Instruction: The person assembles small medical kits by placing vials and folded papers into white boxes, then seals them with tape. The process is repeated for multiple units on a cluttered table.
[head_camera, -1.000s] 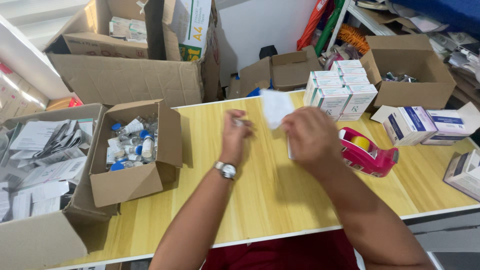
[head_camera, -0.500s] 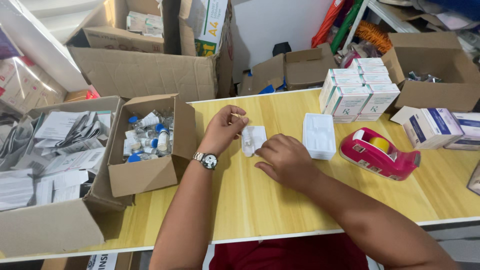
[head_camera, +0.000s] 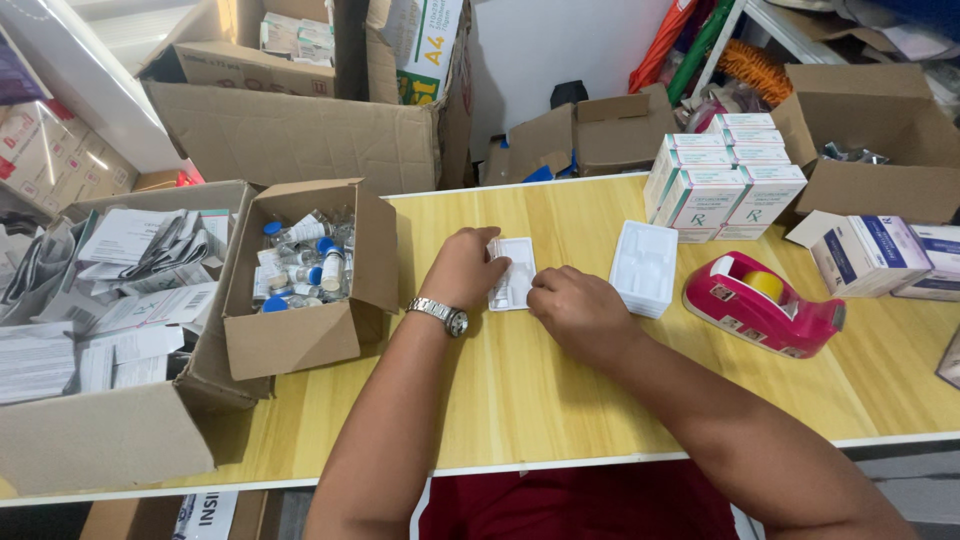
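Both hands have closed in: left hand (head_camera: 463, 268) and right hand (head_camera: 577, 312) now pinch the small white plastic vial tray (head_camera: 512, 273) (previously untouched) mid-tabletop (head_camera: 520, 400), beside the white tray stack (head_camera: 643, 267)

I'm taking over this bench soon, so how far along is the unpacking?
Done, apparently: the small carton holds a good many blue-capped vials, and the big box is full of leaflets. In hand: the left hand and right hand hold a white tray on the table; an empty tray lies beside. Left: a stack of medicine boxes looks unopened.
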